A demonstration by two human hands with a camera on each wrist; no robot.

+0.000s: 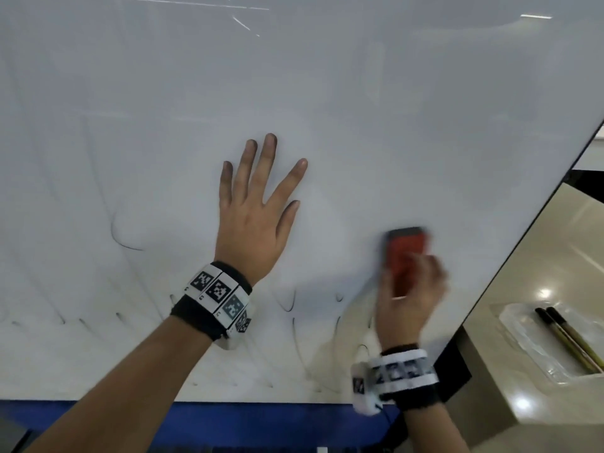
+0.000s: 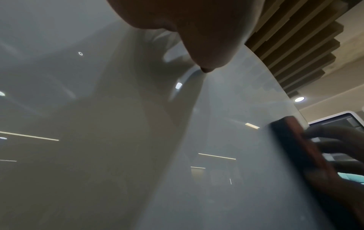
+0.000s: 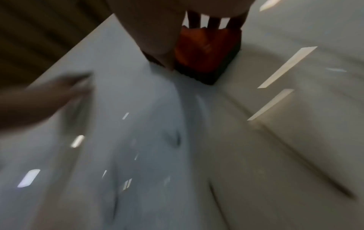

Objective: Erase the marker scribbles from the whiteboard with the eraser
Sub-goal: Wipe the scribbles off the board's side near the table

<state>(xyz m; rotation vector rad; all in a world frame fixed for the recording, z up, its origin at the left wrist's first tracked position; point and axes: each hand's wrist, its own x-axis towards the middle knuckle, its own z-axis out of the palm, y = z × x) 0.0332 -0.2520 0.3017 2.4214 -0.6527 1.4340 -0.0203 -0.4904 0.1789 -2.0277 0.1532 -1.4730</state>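
A large whiteboard [image 1: 294, 93] fills the head view. Faint black marker strokes [image 1: 125, 238] remain at its left and along its lower part [image 1: 291, 304]. My left hand [image 1: 258, 204] lies flat on the board with fingers spread, their tips smudged dark. My right hand [image 1: 411, 289], motion-blurred, grips a red eraser [image 1: 407, 253] with a dark felt base and presses it on the board near the right edge. The eraser [image 3: 204, 52] shows in the right wrist view under my fingers, and in the left wrist view the eraser [image 2: 295, 143] sits at the right.
To the right of the board a beige counter [image 1: 539, 256] holds a clear tray [image 1: 523, 341] with two dark markers [image 1: 568, 338]. A blue strip [image 1: 228, 420] runs under the board's lower edge. A slatted wooden ceiling [image 2: 295, 38] shows beyond the board.
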